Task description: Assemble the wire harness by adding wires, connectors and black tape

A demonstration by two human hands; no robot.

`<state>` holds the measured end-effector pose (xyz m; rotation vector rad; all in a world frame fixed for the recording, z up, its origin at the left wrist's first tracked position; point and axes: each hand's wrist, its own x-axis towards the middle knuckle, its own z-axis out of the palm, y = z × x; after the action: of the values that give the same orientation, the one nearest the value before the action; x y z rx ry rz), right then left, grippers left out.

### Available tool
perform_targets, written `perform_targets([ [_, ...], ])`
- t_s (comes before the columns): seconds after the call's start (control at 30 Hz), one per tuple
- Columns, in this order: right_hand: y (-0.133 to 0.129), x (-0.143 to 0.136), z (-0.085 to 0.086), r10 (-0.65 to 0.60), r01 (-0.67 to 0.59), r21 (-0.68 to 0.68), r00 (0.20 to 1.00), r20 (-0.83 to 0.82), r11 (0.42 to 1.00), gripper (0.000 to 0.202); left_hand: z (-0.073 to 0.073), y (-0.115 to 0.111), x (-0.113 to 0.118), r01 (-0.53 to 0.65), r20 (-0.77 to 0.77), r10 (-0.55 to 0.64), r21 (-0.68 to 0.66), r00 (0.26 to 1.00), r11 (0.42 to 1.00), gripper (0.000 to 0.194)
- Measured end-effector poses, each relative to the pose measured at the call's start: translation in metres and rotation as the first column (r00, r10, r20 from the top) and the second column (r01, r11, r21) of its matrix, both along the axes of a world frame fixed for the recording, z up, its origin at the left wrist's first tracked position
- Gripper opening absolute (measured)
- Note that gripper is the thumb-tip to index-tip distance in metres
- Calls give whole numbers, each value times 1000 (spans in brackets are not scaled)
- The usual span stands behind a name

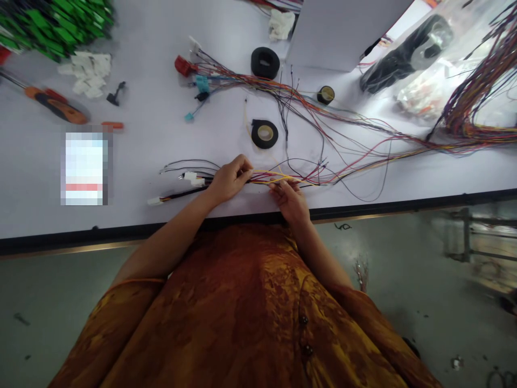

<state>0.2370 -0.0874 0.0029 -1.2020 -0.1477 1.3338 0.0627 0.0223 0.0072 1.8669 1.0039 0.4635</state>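
Note:
Near the table's front edge, my left hand point(230, 179) is closed around a bundle of thin wires point(264, 177) in yellow, red and black. To its left, white connectors point(194, 179) and another white connector point(155, 201) on a black-sleeved lead stick out from the bundle. My right hand point(291, 200) sits palm up under the same bundle, thumb and fingers pinching the wires. A roll of black tape point(265, 134) lies just beyond the hands. Loose black wire ends curve out past my left hand.
A second harness branch with red point(183, 66) and blue connectors point(201, 83) lies farther back, near another black tape roll point(265, 63) and a small roll point(325, 95). At left are an orange screwdriver point(56, 105), white connectors point(86, 73) and green parts point(60, 27). A thick wire bundle point(464, 108) lies right.

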Motion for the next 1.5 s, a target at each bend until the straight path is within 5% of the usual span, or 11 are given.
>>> perform_targets([
  [0.27, 3, -9, -6, -91, 90, 13, 994, 59, 996, 22, 1, -6, -5, 95, 55, -105, 160, 993, 983, 22],
  [0.5, 4, -10, 0, -58, 57, 25, 996, 62, 998, 19, 6, -8, -5, 181, -39, -177, 142, 983, 973, 21],
  [0.7, -2, -5, 0, -67, 65, 20, 982, 178, 998, 32, 2, -7, -3, 83, 59, -92, 135, 994, 987, 11],
  [1.07, -9, 8, 2, 94, -66, -82, 906, 413, 994, 36, -3, -6, -2, 99, 77, -111, 140, 991, 985, 2],
  [1.5, -10, -4, 11, -51, 51, 11, 997, 54, 999, 25, -5, -10, 0, 110, -24, -107, 207, 994, 972, 3],
])
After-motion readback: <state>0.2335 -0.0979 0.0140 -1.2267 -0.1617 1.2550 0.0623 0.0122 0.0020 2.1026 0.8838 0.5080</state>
